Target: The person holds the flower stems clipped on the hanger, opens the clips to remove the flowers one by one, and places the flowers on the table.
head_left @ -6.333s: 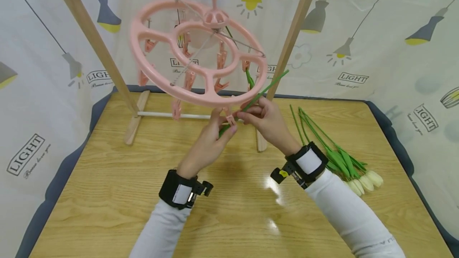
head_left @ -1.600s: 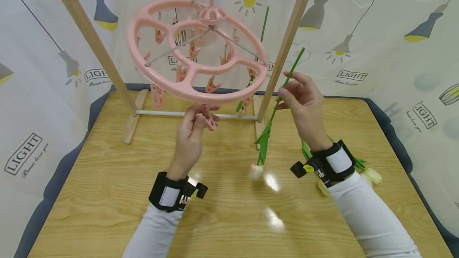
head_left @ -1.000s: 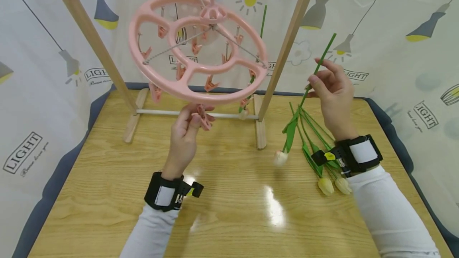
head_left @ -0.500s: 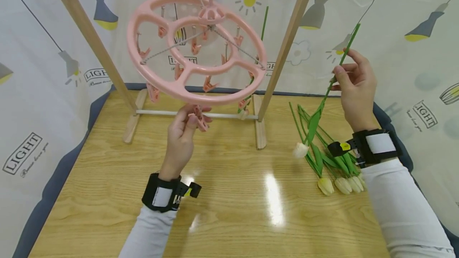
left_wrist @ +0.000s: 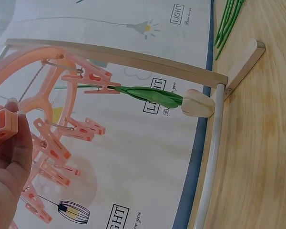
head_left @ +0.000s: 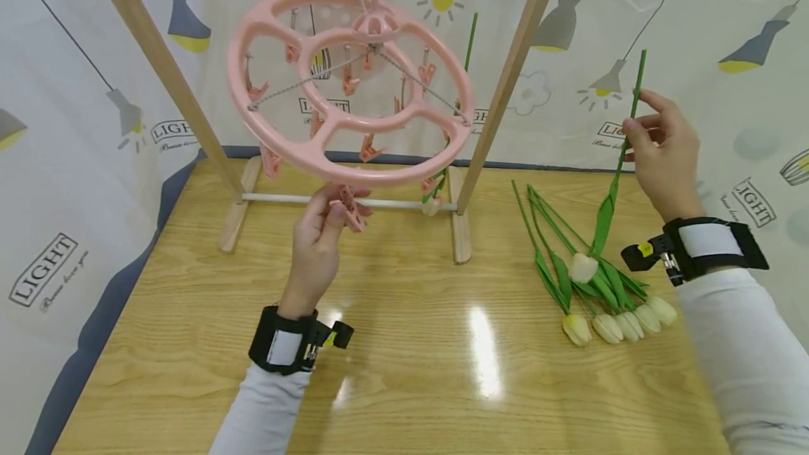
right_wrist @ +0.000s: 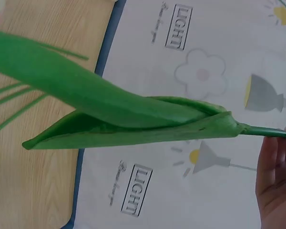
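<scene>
My left hand (head_left: 319,237) pinches a pink clothespin (head_left: 351,210) at the front of a round pink clip hanger (head_left: 354,175). In the left wrist view that clothespin (left_wrist: 5,125) sits between thumb and fingers, with no stem in it. Off to the right, my right hand (head_left: 670,153) pinches a white tulip (head_left: 604,220) by its green stem, bloom downward. The bloom overlaps the tulips lying behind it. In the right wrist view the leaves of this tulip (right_wrist: 133,114) fill the middle. Another tulip (left_wrist: 157,97) hangs upside down from a hanger clip.
Several white tulips (head_left: 607,286) lie at the table's right, stems pointing back. A wooden stand (head_left: 505,90) with a white lower bar (head_left: 392,203) surrounds the hanger. More pink clips (head_left: 373,149) dangle below the ring. A lamp-print cloth (head_left: 695,41) lines the back and sides.
Earlier both hands met at the front clip with the stem. My right hand has since carried the tulip away rightward, over the lying tulips. My left hand stays on the clothespin, shifted slightly left.
</scene>
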